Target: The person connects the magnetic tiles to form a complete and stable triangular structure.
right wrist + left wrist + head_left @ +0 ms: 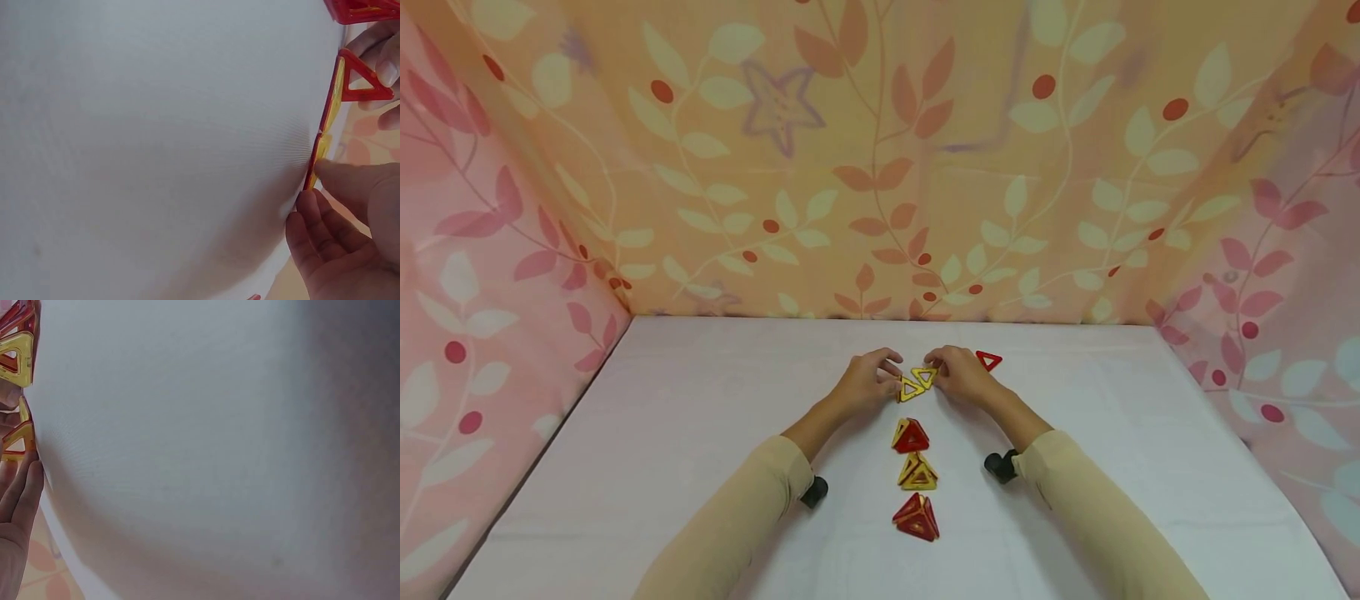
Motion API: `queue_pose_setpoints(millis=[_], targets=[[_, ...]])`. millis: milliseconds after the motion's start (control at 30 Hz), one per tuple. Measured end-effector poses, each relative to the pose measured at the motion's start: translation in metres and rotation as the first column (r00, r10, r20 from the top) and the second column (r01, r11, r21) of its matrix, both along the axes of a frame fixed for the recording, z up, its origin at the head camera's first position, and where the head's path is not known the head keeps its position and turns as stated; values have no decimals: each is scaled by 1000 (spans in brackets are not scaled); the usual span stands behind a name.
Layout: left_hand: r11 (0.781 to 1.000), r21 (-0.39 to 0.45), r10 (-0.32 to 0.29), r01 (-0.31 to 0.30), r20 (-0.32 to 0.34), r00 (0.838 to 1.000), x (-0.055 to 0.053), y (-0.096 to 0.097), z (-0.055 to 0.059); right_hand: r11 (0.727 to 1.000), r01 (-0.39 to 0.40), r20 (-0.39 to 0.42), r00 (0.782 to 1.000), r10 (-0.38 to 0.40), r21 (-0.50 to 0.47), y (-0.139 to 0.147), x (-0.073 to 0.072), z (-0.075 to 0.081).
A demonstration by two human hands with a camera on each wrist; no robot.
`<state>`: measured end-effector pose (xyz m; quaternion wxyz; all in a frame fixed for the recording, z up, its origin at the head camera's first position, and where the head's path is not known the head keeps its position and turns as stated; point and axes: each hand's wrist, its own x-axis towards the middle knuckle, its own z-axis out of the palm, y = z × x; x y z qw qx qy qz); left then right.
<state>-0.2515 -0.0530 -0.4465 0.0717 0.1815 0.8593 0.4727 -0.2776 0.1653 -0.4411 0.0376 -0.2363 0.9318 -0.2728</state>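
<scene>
Two yellow triangular magnetic tiles, a left one (912, 388) and a right one (924, 378), lie side by side between the hands, with red edges showing beneath them. My left hand (867, 382) pinches a red triangular tile (369, 95) standing up at the left end; its thumb is on a corner. My right hand (961, 374) holds the right yellow tile, thumb on top and fingertips at its edge. Nearer to me, a red and yellow pyramid (912, 436), a yellow pyramid (917, 472) and a red pyramid (917, 517) stand in a column.
A loose red triangular tile (988, 361) lies just beyond the right hand. White cloth covers the table (700, 400). Patterned fabric (880, 167) walls the back and both sides. Small dark devices are strapped at both wrists.
</scene>
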Motion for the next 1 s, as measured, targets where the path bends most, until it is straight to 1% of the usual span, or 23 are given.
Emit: queue_pose_setpoints(millis=[200, 467, 667, 1000], targets=[[1000, 11, 4, -4, -14, 1000, -1, -1, -1, 1000, -5, 22, 1000, 6, -26, -4, 0, 1], [1000, 28, 2, -2, -1, 1000, -1, 0, -5, 998, -22, 28, 999, 23, -56, -8, -1, -1], [1000, 28, 3, -2, -26, 1000, -1, 0, -4, 999, -17, 21, 1000, 18, -51, -9, -3, -2], [1000, 28, 10, -9, -27, 1000, 0, 1, -3, 998, 11, 57, 998, -8, -63, -11, -2, -4]])
